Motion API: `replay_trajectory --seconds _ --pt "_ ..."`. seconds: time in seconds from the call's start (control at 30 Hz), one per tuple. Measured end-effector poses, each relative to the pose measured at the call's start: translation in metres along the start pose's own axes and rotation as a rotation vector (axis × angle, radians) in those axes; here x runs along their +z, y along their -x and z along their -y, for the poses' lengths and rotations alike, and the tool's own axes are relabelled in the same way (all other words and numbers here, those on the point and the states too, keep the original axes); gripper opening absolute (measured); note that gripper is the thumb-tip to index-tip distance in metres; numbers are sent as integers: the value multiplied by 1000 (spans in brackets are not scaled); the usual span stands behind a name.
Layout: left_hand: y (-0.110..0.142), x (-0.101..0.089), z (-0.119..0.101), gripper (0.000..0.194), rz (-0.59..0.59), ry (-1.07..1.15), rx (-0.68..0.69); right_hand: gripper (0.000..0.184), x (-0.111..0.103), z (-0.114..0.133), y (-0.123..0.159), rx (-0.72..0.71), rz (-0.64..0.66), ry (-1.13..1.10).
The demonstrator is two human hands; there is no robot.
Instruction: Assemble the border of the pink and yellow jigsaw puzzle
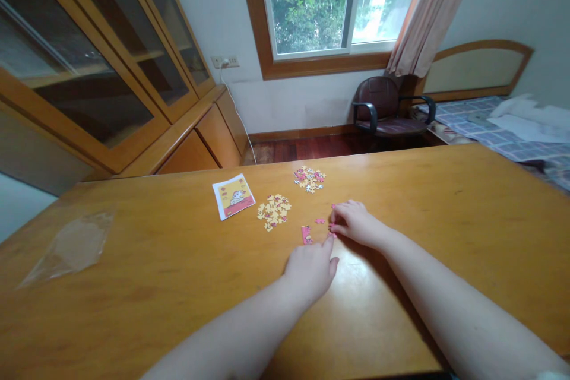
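Observation:
My right hand [357, 224] pinches a small pink jigsaw puzzle piece [331, 227] between thumb and fingers, low over the table. From the lower left, my left hand [310, 268] reaches in with its index finger stretched out, the tip on or right beside a pink piece at the same spot. Its thumb stands apart. Just left of the fingertips lies a small joined pink section [306, 235] with a figure printed on it. A loose pink piece [320, 221] lies above that section. Part of another pink piece shows by my right knuckles.
A yellow pile of puzzle pieces [274, 212] and a mixed pink, white and yellow pile [310, 179] lie beyond my hands. Left of them is a picture card [234, 196]. A clear plastic bag [73, 244] lies at the far left of the wooden table [178, 303].

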State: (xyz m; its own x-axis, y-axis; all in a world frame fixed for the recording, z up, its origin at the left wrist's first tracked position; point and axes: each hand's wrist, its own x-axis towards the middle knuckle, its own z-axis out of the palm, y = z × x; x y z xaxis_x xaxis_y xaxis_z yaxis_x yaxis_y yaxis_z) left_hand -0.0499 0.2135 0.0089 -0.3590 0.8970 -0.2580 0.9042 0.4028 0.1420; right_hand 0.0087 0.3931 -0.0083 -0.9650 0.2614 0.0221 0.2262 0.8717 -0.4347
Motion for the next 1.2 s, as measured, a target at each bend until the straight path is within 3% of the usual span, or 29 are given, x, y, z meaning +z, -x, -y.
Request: replay_trajectory --seconds 0.23,0.43,0.77,1.0,1.2 --pt "0 3 0 52 -18 8 6 9 -3 -1 -1 10 -7 -250" --pt "-1 4 1 51 -25 8 14 11 1 -9 -1 36 63 -476" --pt "-1 4 1 52 -13 17 7 13 -2 -6 -3 -19 30 -251" --pt "-1 5 1 50 -42 9 14 9 1 -8 -4 -158 14 -128" --pt "-1 5 1 50 -34 13 10 8 2 -7 -4 -145 13 -91"
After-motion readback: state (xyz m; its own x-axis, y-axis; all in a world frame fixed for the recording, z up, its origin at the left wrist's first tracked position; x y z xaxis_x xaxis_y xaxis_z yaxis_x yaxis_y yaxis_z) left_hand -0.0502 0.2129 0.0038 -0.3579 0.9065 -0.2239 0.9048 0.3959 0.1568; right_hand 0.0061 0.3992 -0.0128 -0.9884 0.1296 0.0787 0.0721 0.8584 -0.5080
